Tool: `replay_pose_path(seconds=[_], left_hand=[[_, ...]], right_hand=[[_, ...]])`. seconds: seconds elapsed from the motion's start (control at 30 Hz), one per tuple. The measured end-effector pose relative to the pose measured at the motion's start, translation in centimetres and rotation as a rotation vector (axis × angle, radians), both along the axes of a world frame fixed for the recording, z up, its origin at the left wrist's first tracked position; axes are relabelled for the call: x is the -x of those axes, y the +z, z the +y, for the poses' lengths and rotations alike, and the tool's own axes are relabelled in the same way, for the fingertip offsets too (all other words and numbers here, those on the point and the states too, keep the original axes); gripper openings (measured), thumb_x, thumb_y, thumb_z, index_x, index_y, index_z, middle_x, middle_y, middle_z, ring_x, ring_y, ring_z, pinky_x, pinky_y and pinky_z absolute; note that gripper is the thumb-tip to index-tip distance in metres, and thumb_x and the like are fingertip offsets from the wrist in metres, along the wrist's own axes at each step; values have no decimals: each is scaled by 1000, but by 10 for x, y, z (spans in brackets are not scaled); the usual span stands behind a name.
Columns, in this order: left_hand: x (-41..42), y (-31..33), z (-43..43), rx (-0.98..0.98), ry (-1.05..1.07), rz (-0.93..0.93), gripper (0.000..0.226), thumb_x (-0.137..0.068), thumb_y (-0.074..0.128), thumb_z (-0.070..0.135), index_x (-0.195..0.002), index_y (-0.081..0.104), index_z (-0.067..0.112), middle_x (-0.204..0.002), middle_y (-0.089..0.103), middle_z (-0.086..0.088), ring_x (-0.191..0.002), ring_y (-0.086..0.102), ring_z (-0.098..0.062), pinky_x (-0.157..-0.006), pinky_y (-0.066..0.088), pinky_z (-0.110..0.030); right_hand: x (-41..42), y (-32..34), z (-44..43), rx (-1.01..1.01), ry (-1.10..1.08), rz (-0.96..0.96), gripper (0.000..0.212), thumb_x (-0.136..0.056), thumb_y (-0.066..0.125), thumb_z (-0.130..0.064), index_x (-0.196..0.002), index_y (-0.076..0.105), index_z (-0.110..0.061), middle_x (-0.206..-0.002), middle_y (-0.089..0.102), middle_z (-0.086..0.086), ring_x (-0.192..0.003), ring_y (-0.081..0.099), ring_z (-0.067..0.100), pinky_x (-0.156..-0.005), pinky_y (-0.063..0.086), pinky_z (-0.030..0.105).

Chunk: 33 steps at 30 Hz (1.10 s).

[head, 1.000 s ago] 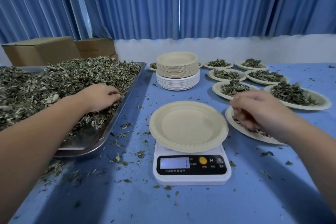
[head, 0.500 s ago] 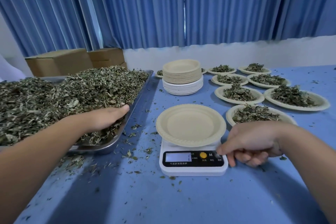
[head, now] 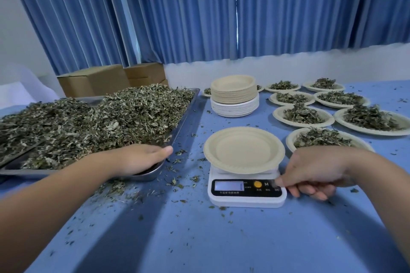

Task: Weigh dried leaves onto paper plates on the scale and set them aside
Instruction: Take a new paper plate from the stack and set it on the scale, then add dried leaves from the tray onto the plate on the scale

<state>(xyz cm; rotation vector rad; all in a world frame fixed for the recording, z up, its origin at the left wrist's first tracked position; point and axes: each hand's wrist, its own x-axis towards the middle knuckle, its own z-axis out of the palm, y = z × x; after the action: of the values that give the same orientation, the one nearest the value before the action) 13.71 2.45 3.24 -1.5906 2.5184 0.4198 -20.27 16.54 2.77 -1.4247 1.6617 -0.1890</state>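
Blue cloth is spread over the table (head: 221,239), on which 1 white scale (head: 246,198) is set with 1 empty paper plate (head: 244,149) resting on its platform. Compared with half a second earlier, little is changed: the right hand (head: 315,173) is kept at the scale's right end, its index fingertip (head: 280,183) stretched to the rightmost button and blurred, the other fingers curled under with nothing held. A second ago that hand was seen over the nearest filled plate (head: 289,139). The left hand (head: 137,158) is laid palm down with fingers straight and nothing gripped at the near right corner of 1 metal tray (head: 186,115), slightly nearer the rim than before. The dried leaves (head: 99,117) are heaped across the tray, left of the scale, and loose bits are scattered on the cloth between them. 7 filled plates are counted to the right of the scale, and 2 more are partly hidden behind 1 pile of unused plates (head: 234,91), tan ones stacked on white ones. 2 cardboard boxes (head: 95,82) are seen behind the tray, beneath blue curtains (head: 177,6).
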Motion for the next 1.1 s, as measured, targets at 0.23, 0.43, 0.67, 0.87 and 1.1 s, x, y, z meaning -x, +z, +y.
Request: replay_pose_path(seconds=[0.23, 0.43, 0.67, 0.87, 1.1], left_hand=[[-12, -17, 20, 195, -109, -12, 72, -78, 19, 75, -105, 57, 20, -97, 57, 4, -86, 55, -9, -82, 44, -32], [-23, -21, 20, 316, -131, 137, 57, -75, 22, 79, -90, 55, 35, -77, 60, 10, -66, 55, 0, -57, 37, -19], [-23, -14, 15, 189, 14, 395, 38, -78, 51, 70, -88, 65, 35, -36, 36, 5, -34, 25, -8, -37, 19, -19], [-21, -9, 6, 189, 81, 436, 18, -92, 58, 46, -85, 68, 32, -34, 41, 6, -31, 27, -6, -35, 20, -17], [-20, 10, -6, 243, 149, 570, 20, -92, 58, 43, -92, 67, 26, -32, 32, 3, -29, 21, -6, -32, 17, -18]], right_hand=[[23, 8, 5, 14, -49, -241, 30, -74, 69, -30, -65, 56, -6, -49, 35, 6, -35, 33, 14, -33, 17, 14], [34, 6, 5, 122, -221, -400, 29, -70, 70, -26, -61, 53, -5, -50, 30, 5, -33, 29, 13, -33, 17, 10], [36, -1, -4, 258, -307, -508, 28, -72, 68, -30, -62, 54, -8, -53, 28, 3, -36, 24, 12, -35, 18, 10], [45, -10, -15, 419, -453, -662, 27, -91, 56, -16, -70, 50, -2, -49, 30, 3, -34, 26, 10, -33, 16, 10], [43, -13, -24, 544, -515, -696, 31, -95, 55, -15, -65, 51, -7, -47, 32, 2, -34, 26, 11, -35, 17, 11]])
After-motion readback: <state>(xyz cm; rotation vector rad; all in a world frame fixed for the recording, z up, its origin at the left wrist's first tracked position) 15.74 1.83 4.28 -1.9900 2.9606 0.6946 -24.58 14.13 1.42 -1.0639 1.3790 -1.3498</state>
